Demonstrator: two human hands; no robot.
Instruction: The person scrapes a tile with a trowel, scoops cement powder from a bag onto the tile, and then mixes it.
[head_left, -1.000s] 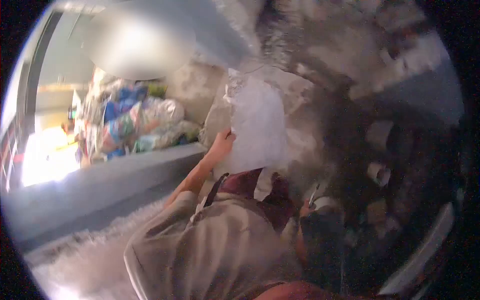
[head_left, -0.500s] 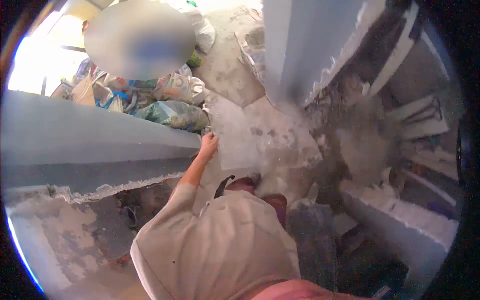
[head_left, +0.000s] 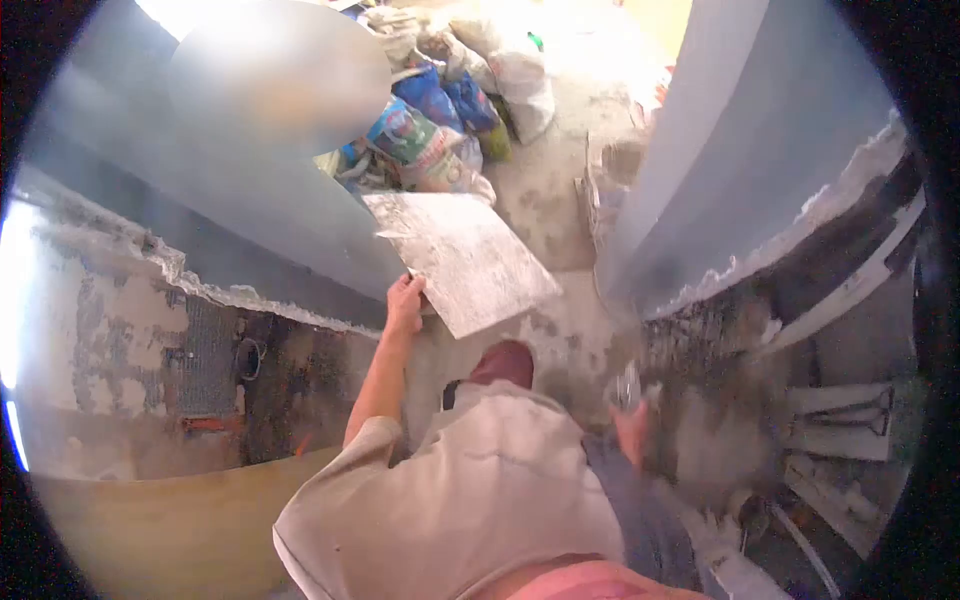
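Observation:
My left hand (head_left: 405,302) grips the near edge of a large square tile (head_left: 462,258), grey and mortar-stained, held out flat in front of me above the dusty floor. My left arm runs down from it to my beige sleeve. My right hand (head_left: 632,425) hangs low at my right side, blurred, and seems closed around a small metal tool (head_left: 627,385); what the tool is I cannot tell. A red shoe tip (head_left: 505,362) shows below the tile.
Filled sacks and bags (head_left: 430,125) are piled on the floor ahead. A grey wall (head_left: 230,200) with a broken lower edge stands on the left, another grey wall (head_left: 720,170) on the right. Rubble and white profiles (head_left: 830,420) lie at lower right. Dusty concrete floor (head_left: 545,200) lies between.
The view swung round. My left hand kept hold of the tile, which went from upright to lying flatter in front of me. My right hand has come into sight at my side.

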